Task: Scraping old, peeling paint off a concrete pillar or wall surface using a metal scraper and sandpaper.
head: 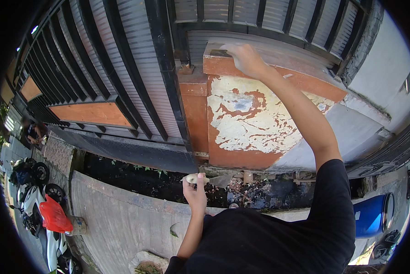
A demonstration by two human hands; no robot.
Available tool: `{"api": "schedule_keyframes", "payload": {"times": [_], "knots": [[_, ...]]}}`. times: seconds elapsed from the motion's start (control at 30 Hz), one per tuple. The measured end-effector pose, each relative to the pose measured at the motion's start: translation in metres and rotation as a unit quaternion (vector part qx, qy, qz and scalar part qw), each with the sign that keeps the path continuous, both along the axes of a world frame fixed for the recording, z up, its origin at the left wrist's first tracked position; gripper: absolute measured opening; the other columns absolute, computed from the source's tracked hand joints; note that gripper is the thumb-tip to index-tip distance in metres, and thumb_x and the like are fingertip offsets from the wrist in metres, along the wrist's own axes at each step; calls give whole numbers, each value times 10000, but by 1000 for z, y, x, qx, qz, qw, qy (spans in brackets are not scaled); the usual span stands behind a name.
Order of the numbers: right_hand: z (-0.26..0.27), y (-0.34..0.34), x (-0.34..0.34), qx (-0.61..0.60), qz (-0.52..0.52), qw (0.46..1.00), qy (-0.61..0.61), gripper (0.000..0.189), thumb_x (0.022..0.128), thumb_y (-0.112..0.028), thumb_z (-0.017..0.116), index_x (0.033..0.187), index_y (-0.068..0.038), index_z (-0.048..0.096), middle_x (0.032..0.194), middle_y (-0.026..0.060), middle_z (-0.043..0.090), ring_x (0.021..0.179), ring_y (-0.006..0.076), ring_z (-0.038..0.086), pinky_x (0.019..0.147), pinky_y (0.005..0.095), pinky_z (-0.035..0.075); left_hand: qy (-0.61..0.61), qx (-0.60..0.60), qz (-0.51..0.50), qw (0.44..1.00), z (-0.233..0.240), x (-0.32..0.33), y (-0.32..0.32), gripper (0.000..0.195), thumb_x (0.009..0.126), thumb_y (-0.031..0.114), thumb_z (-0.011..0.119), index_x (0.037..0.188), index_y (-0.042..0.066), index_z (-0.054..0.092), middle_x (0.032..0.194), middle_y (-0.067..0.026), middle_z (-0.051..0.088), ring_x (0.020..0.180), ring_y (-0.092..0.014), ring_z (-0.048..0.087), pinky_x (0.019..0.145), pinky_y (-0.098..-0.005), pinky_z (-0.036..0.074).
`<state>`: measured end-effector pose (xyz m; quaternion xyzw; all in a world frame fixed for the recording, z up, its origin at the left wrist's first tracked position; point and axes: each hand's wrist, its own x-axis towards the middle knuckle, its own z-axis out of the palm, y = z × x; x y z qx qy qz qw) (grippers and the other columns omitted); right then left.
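Observation:
My left hand grips the pale handle of a scraper, its wide flat blade pointing right above the drain. On top of the low wall, my right hand reaches to the left end of the ledge. Its slightly blurred fingers are at a dark flat patch; whether they hold something there I cannot tell. Below that hand, the wall face shows orange paint flaked away to a cream layer, with a small grey-white spot in it.
A black metal gate stands left of the wall. Between wall and concrete pavement runs an open drain with dark water and litter. Motorcycles, a red plastic bag and a seated person are left; a blue barrel is right.

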<state>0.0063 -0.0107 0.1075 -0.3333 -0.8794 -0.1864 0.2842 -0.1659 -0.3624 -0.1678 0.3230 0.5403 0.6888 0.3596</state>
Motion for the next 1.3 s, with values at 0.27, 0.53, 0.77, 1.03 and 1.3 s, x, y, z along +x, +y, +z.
{"api": "schedule_keyframes", "payload": {"times": [0.27, 0.53, 0.77, 1.03, 1.3], "knots": [[-38, -94, 19, -370, 153, 873, 278, 279, 961, -148, 707, 1168, 36, 677, 961, 51, 688, 796, 123, 631, 730, 313, 531, -25, -47, -32, 998, 27, 5, 42, 241, 1048, 237, 636, 998, 60, 481, 756, 16, 522, 685, -68, 531, 619, -275, 470], [-82, -145, 55, -530, 129, 790, 279, 287, 939, -153, 752, 1158, 25, 699, 975, 38, 687, 793, 82, 616, 669, 270, 530, 20, 78, -75, 994, 122, 46, 125, 227, 943, 212, 791, 917, 48, 636, 781, 42, 565, 676, -35, 477, 599, -232, 396], [-82, -129, 105, -384, 98, 884, 247, 226, 967, -109, 677, 1175, -24, 704, 943, 75, 686, 846, 200, 636, 756, 360, 517, -57, 7, -151, 987, 124, 71, 137, 294, 926, 172, 808, 779, 122, 558, 695, 78, 523, 625, -9, 422, 556, -217, 330], [-11, -24, 189, 51, -109, 992, 48, 313, 1028, -300, 584, 1161, -44, 704, 1146, 105, 673, 1118, 297, 607, 959, 439, 442, 86, 123, -121, 981, 148, 103, 188, 277, 948, 223, 786, 862, 105, 550, 692, 51, 526, 574, -19, 427, 500, -224, 339], [-24, -29, 192, -8, -26, 973, 229, 508, 1073, -446, 473, 1249, -26, 697, 1271, 137, 686, 1270, 279, 580, 1074, 469, 404, 447, 303, -22, 841, 264, 132, 228, 275, 918, 178, 782, 889, -14, 588, 794, -140, 633, 694, -283, 591, 663, -364, 482]]}}
